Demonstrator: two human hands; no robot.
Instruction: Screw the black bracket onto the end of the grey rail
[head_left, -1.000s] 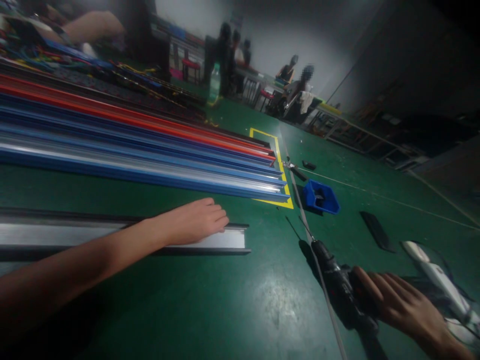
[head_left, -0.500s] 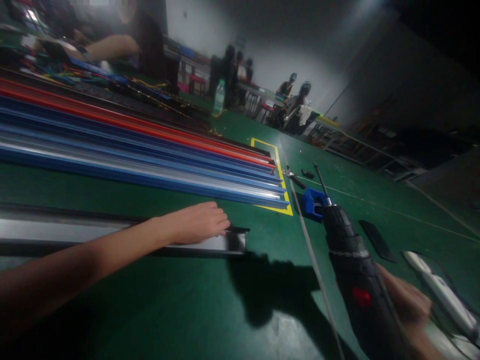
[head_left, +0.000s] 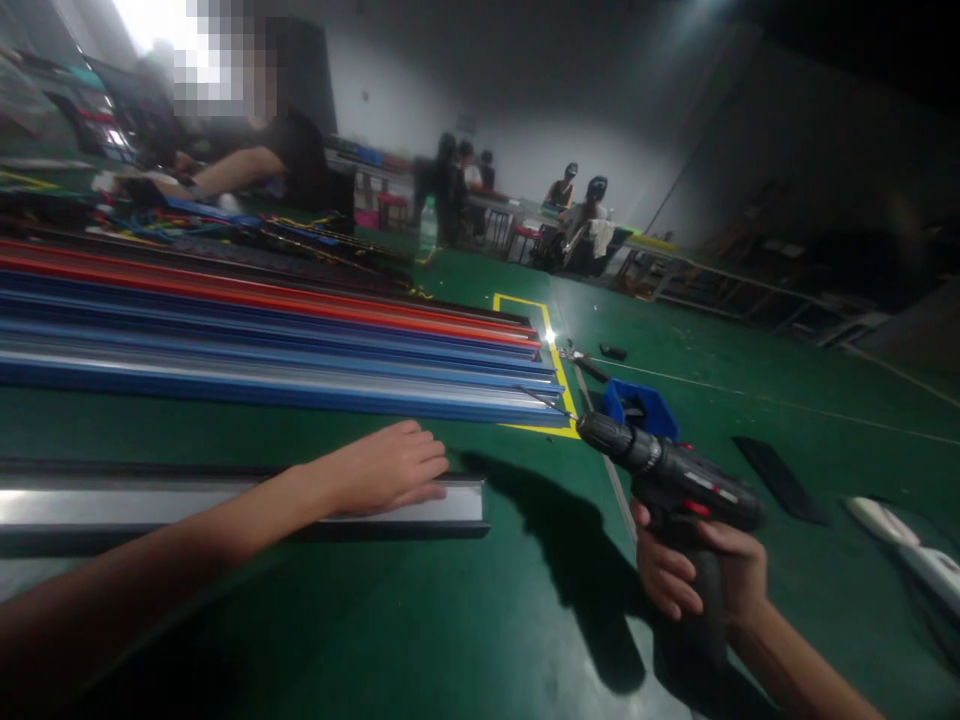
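The right hand (head_left: 741,580) has its fingers wrapped round a power drill (head_left: 667,468); the left hand (head_left: 391,470) lies half-curled on a metal channel (head_left: 463,506) on the floor (head_left: 420,620), hold unclear. The step seems drill positioning; next calls for aligning the bit (head_left: 553,404).

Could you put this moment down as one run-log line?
Left hand: resting on silver channel | Right hand: gripping power drill, raised above floor | Nearby: blue channels, red channel, blue bin

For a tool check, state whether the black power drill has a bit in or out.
In: a long, thin bit extends from the chuck of the black power drill, gripped in the right hand.
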